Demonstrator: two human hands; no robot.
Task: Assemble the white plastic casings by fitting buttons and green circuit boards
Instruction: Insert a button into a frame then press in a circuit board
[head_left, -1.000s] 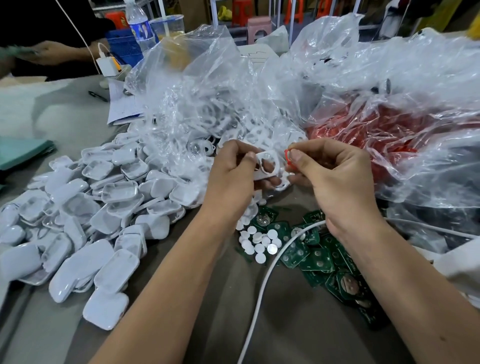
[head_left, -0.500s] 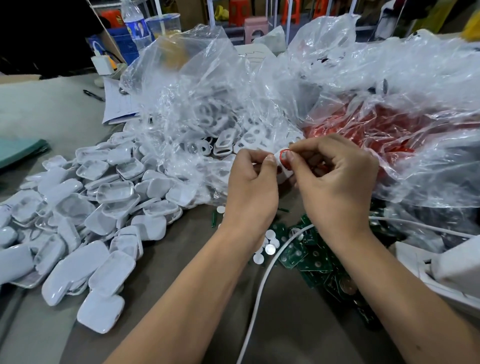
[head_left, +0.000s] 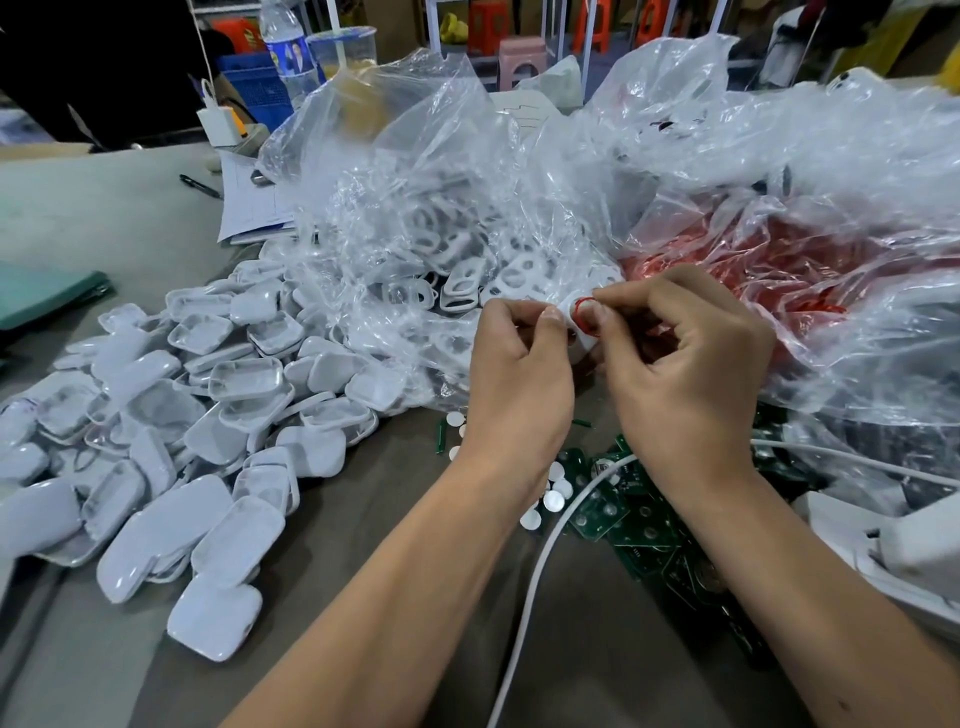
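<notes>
Both hands meet above the grey surface (head_left: 363, 597): the left hand (head_left: 519, 374) pinches a small white plastic casing (head_left: 579, 338), while the right hand (head_left: 685, 364) pinches a thin red ring-shaped button (head_left: 583, 312) against it. Forearms angle inward. Fingers hide most of the casing.

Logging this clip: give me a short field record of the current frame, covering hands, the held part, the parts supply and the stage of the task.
left hand: grips white casing
right hand: pinches red ring against the casing
casing pile: loose on table, left of the arms
clear bags: hold more white parts; red parts in the right one
circuit boards: green, under right forearm
white discs: beside the boards
stage: ring being fitted, no board in hand
</notes>
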